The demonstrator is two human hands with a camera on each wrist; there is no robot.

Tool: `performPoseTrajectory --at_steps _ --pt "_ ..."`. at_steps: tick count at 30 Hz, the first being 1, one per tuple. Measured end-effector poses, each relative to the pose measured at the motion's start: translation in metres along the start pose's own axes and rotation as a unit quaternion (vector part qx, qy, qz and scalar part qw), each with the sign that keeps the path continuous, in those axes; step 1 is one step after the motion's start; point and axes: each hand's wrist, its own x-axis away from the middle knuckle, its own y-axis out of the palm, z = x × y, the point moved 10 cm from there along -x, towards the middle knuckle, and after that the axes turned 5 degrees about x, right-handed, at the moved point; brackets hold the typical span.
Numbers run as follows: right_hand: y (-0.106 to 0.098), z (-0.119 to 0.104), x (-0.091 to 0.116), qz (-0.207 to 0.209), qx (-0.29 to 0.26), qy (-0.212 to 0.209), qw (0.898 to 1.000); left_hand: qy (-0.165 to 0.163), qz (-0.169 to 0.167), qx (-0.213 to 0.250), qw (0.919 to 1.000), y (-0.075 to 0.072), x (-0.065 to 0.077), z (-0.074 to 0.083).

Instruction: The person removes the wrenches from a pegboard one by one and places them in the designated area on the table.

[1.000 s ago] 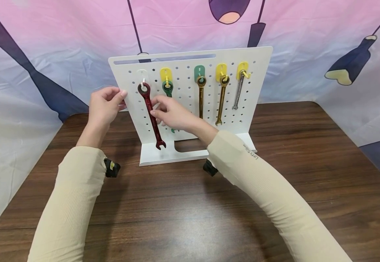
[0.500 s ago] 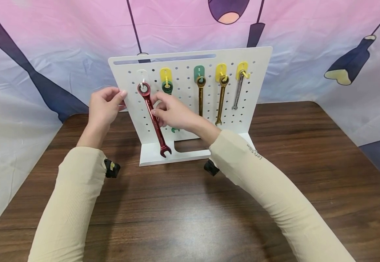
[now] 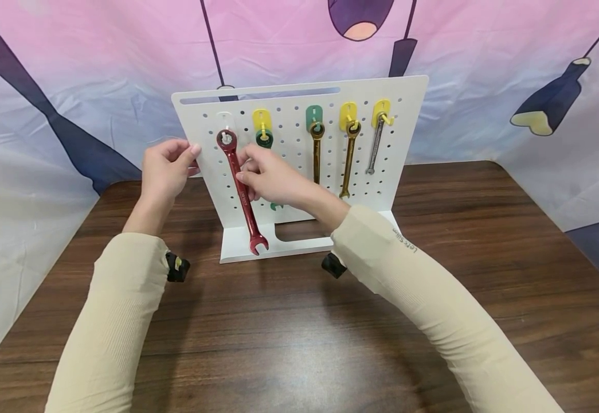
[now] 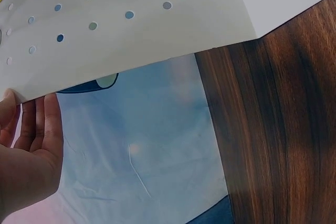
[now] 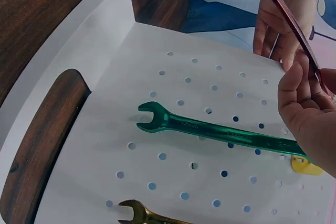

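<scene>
My right hand point(image 3: 273, 178) pinches the shank of a red combination wrench point(image 3: 246, 201). Its ring end overlaps the white hook point(image 3: 225, 121) at the board's upper left, and its open end tilts out toward me. My left hand point(image 3: 165, 169) pinches the left edge of the white pegboard point(image 3: 211, 172) between thumb and fingers; the left wrist view shows those fingers point(image 4: 51, 124) behind the panel. Just right of the red wrench hangs a green wrench point(image 5: 220, 134) on a yellow hook point(image 3: 261, 119), partly hidden by my right hand in the head view.
Two gold wrenches point(image 3: 350, 160) and a small silver wrench point(image 3: 376, 143) hang farther right on green and yellow hooks. The pegboard's base point(image 3: 242, 252) stands on a brown wooden table point(image 3: 258, 332). A printed cloth point(image 3: 124, 86) hangs behind.
The red wrench's lower end has swung away from the board, toward me, then slightly left. My right hand keeps its pinch; my left hand stays at the board's edge.
</scene>
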Motion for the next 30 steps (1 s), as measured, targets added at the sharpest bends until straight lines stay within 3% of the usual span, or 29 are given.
performPoseTrajectory --at_steps 11,21,30 --pt "-0.003 -0.008 0.008 -0.006 -0.005 -0.002 1.000 -0.002 -0.001 0.010 1.0000 0.000 0.000 -0.001" --pt "-0.004 -0.003 0.024 -0.018 0.004 -0.008 1.000 -0.007 -0.003 0.008 0.9999 0.001 0.000 0.000" --pt "-0.010 0.034 0.047 -0.016 0.002 0.063 0.998 -0.011 -0.008 0.017 0.9998 0.001 0.000 -0.001"
